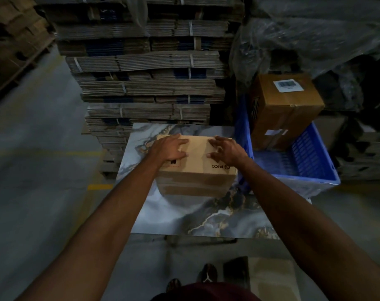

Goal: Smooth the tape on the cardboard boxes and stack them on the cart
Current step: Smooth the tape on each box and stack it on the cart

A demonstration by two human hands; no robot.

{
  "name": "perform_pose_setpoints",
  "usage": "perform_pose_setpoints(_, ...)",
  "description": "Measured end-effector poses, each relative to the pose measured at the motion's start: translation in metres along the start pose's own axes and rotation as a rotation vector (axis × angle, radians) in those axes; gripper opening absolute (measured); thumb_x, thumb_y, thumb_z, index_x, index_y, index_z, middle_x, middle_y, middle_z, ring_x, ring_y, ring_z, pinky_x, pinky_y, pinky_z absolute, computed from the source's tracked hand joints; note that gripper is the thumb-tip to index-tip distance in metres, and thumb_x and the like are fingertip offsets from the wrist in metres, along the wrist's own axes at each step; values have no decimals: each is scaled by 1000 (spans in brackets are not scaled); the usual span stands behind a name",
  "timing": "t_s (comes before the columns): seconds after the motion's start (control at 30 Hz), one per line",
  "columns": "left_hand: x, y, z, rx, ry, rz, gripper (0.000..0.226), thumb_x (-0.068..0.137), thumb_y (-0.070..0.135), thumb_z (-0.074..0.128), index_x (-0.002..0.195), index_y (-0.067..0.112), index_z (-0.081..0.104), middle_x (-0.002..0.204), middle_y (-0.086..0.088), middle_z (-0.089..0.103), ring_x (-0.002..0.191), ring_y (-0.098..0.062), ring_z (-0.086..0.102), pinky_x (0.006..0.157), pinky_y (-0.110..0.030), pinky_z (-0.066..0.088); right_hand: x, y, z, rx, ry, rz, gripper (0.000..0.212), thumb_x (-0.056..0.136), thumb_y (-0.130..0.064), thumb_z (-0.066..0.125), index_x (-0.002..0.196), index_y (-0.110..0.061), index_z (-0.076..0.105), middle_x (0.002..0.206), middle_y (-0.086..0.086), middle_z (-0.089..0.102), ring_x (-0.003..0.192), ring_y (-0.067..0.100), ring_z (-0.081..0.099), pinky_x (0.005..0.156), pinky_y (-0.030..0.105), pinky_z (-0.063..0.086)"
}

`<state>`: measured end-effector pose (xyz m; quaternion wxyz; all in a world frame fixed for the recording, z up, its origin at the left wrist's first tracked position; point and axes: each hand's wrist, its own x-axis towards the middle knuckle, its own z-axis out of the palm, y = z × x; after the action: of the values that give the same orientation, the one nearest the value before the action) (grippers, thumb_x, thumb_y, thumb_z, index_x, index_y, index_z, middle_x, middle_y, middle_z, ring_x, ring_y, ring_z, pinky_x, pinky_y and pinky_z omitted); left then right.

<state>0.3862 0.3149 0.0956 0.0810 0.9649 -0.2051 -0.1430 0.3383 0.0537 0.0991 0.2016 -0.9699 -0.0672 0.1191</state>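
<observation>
The PICO-marked cardboard box (pixel 195 164) sat toward the far half of the marble-patterned tabletop (pixel 184 216), its long axis running left to right, square in front of the person and directly under both hands. The left hand (pixel 170 149) lay flat on the left part of the box's top face, fingers straight and spread, pointing toward the far right; its grip was fully open and pressing, not closed around anything. The right hand (pixel 226 149) rested on the right part of the top, fingers splayed and slightly arched with the tips bearing on the cardboard, likewise open and holding nothing. Both hands were about equally close to the middle of the lid, where I took the seam to run, though the tape itself was too dim to make out.

Just to the right, touching or nearly touching the tabletop edge, stood a blue plastic crate (pixel 310 161) with a taller labelled carton (pixel 284 109) standing in its far end. My guess was that the box would go that way, making the right hand the leading one. Bundled flat cardboard (pixel 145 83) was stacked high beyond the tabletop.
</observation>
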Motion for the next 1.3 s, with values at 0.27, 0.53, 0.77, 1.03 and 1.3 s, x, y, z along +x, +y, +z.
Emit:
perform_pose_setpoints(0.27, -11, -3, 11, -92, -4, -18, 69, 94, 60, 56, 155, 36, 32, 167, 2, 17, 151, -21, 23, 120, -37, 23, -8, 10, 6, 0, -21, -40, 69, 100, -50, 57, 159, -25, 32, 168, 4, 20, 153, 30, 20, 121, 46, 21)
perform_pose_setpoints(0.53, -20, -13, 24, -107, 48, -69, 63, 97, 50, 57, 154, 35, 35, 166, -4, 19, 152, -25, 20, 122, -44, 21, -16, 26, 13, 67, 25, -43, 55, 101, -36, 60, 152, -22, 46, 164, 3, 32, 144, 34, 39, 120, 46, 31)
perform_pose_setpoints(0.77, -27, -11, 10, -32, 11, -32, 63, 95, 54, 58, 152, 38, 37, 165, -2, 24, 148, -27, 28, 117, -45, 30, -20, 12, 20, 49, 79, -9, 57, 98, -36, 64, 150, -17, 50, 161, 8, 39, 142, 34, 42, 118, 42, 32)
perform_pose_setpoints(1.03, -35, 3, 10, -15, -15, -24, 61, 98, 50, 56, 154, 38, 36, 166, -1, 20, 150, -37, 20, 114, -48, 29, -21, -4, 28, 89, 88, 52, 54, 97, -32, 67, 147, -17, 53, 162, 9, 37, 147, 32, 36, 119, 38, 26)
perform_pose_setpoints(1.3, -32, 11, 54, -90, 157, 29, 53, 99, 56, 46, 149, 38, 43, 163, 8, 29, 150, -22, 26, 119, -46, 21, -18, -26, 65, 31, 133, 32, 65, 97, -61, 47, 154, -31, 42, 167, 5, 24, 154, 32, 18, 121, 55, 17)
